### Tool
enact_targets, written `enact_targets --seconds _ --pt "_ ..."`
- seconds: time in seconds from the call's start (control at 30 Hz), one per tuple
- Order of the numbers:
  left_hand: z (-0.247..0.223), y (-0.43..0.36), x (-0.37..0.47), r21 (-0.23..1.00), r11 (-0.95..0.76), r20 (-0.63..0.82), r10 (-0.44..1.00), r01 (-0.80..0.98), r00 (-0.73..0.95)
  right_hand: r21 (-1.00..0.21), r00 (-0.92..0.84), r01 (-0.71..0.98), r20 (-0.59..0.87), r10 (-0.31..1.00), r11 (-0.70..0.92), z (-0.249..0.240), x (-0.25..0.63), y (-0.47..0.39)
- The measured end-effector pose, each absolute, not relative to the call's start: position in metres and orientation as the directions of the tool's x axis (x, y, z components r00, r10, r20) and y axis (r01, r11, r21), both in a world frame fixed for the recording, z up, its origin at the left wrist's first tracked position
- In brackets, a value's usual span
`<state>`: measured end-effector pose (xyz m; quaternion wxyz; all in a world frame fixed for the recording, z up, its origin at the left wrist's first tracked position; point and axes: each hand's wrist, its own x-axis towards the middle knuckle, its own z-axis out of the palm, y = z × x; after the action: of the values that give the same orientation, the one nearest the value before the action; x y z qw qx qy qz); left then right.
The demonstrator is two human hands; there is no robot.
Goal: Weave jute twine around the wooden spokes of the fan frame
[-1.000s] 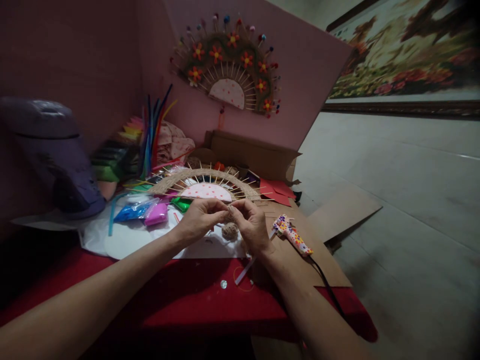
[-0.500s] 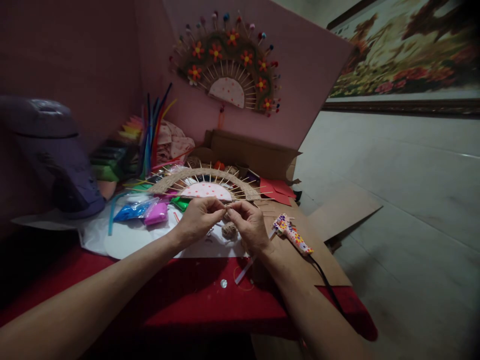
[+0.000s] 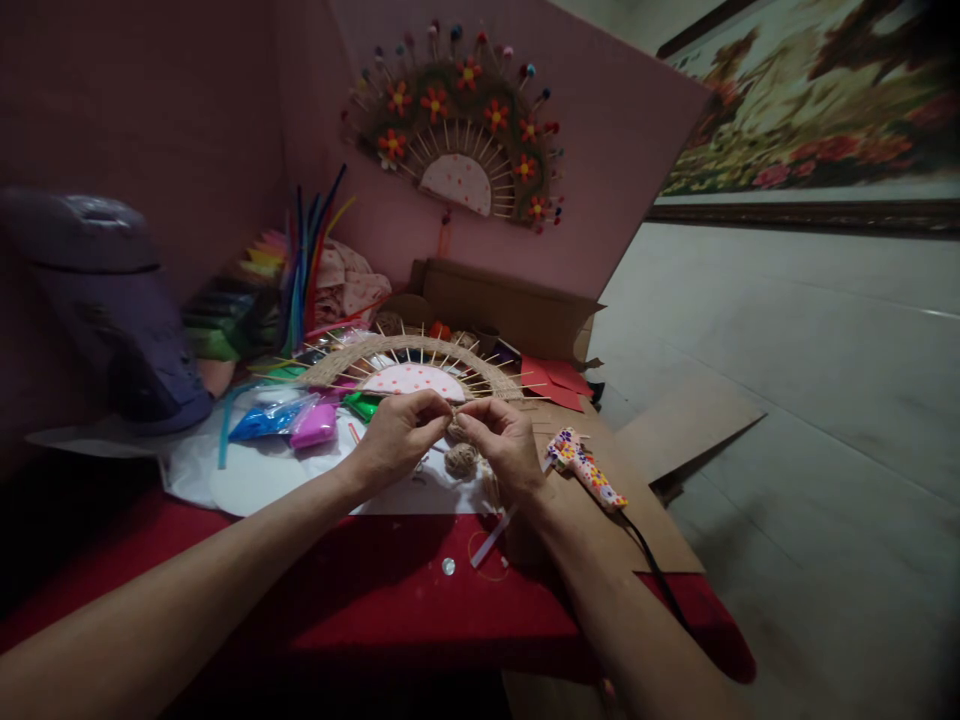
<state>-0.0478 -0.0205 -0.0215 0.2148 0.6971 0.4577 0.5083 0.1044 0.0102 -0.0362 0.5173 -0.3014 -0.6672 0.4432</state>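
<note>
My left hand (image 3: 401, 435) and my right hand (image 3: 506, 440) meet in front of a twine-woven fan (image 3: 341, 360) with thin sticks and a pink dotted half-circle (image 3: 414, 381). Both hands are closed in a pinch, thumbs and forefingers almost touching. Between the fingertips is something small and brownish, maybe twine, too small to make out. A ball of twine (image 3: 460, 460) lies just below the fingers on a white sheet. To the right of my right hand rests a flower-patterned glue gun (image 3: 586, 468) on brown cardboard (image 3: 660, 530).
A purple container (image 3: 112, 310) stands at the left. Blue (image 3: 259, 422) and pink (image 3: 313, 426) packets lie near colourful pipe cleaners (image 3: 304, 270). A decorated fan (image 3: 457, 140) is on the pink board behind. Red sheets (image 3: 553, 380) lie at the back right.
The fingertips of my right hand have shifted slightly, and its grip looks a little flatter. My left hand has barely moved. The view has shifted slightly.
</note>
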Motion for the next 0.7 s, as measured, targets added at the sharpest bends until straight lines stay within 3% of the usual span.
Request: enact_targets --seconds 0.2,0.37,0.7 --pt "-0.0202 -0.0195 -0.0477 0.778 -0.495 0.522 0.852 0.387 0.040 -0.911 -0.290 -0.075 0.409 0.865 0.405 -0.0399 0.1024 0.0120" --pt "-0.0229 -0.0203 -0.0466 0.800 -0.489 0.479 0.869 0.348 0.122 -0.957 -0.290 -0.144 0.284 0.914 0.252 -0.0374 0.1005 0.0110" --pt "-0.0250 -0.0184 -0.0484 0.731 -0.475 0.482 0.868 0.490 0.122 -0.977 -0.455 -0.212 0.130 0.881 0.034 -0.0354 0.1032 0.0127"
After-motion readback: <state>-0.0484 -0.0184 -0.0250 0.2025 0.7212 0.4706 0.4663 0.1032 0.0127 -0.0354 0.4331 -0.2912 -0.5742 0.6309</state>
